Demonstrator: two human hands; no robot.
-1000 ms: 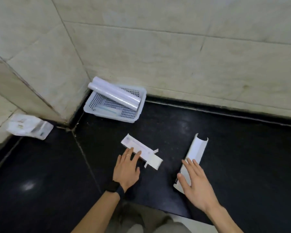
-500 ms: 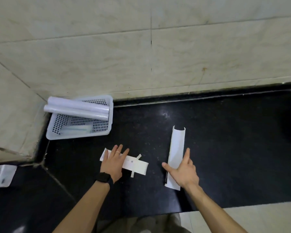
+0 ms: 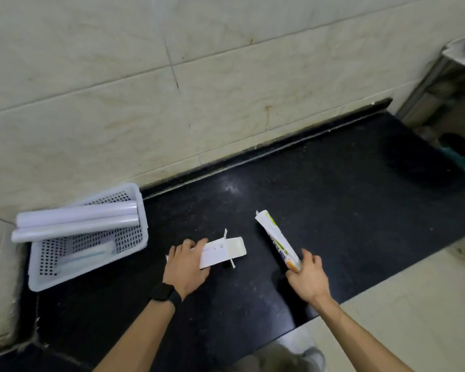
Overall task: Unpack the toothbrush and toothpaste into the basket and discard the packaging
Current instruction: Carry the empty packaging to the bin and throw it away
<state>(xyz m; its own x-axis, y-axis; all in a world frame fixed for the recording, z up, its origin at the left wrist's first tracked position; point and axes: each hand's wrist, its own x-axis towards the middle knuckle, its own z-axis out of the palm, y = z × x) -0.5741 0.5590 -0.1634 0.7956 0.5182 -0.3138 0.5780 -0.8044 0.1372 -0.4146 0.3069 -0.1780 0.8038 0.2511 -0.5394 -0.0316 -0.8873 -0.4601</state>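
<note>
Since half a second ago the right hand (image 3: 308,277) has gone from lying flat on the toothpaste carton (image 3: 275,237) to grasping it. Its fingers are now clenched round the near end, and the carton is tilted, printed yellow-and-green side up, its far end pointing toward the wall (image 3: 226,89). The left hand (image 3: 184,267), with a ring (image 3: 186,243) and a black watch (image 3: 164,292), has curled over the left end of the flattened white carton (image 3: 224,251). Its fingers lie on top with the thumb at the near edge, so it seems to hold the card rather than press it. That carton lies on the black tabletop (image 3: 333,197), between the basket (image 3: 86,275) and the toothpaste carton.

The white perforated basket sits in the corner by the wall, well left of both hands. Two white rolls (image 3: 75,214) lie across its far rim. Inside it lies a pale long item (image 3: 86,256), probably the toothbrush, though it is too blurred to be sure.
</note>
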